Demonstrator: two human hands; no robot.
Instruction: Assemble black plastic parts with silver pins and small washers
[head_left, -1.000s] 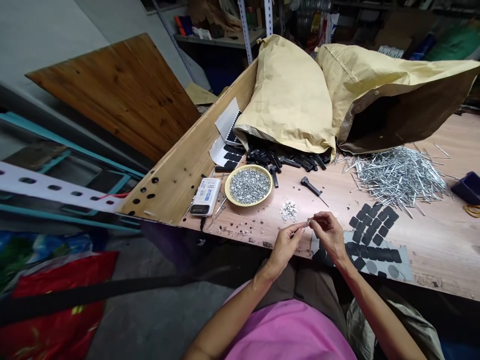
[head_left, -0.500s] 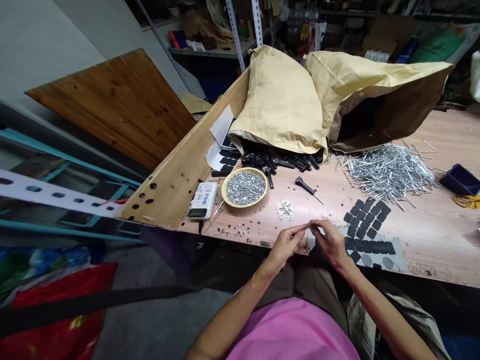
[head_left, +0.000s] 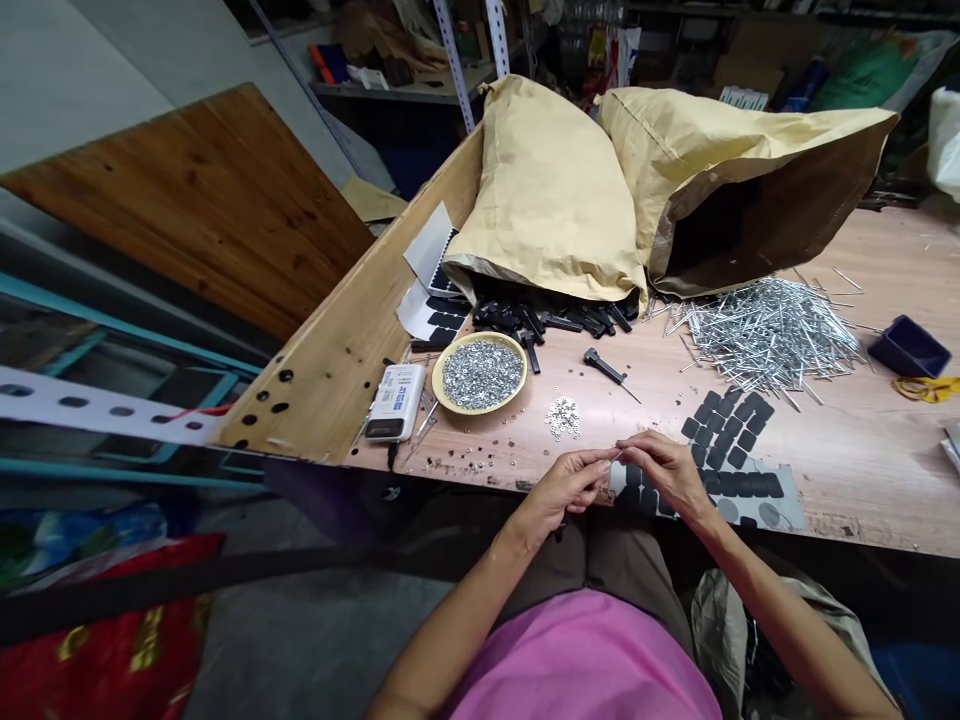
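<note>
My left hand and my right hand meet at the near edge of the wooden table, fingertips pinched together on one small thin metal piece held between them. Just beyond the fingers lies a little heap of small silver nuts. Under my right hand sits a grey sheet with black pads. A yellow bowl of small silver parts stands to the left.
Two tan paper sacks lie at the back, black parts spilling from one. A pile of thin metal pins spreads at right, with a blue tray beyond. A white box and a black-handled tool lie near the bowl.
Both hands keep their pinch on the small piece and have drifted slightly toward the table's near edge; the view has tilted a little.
</note>
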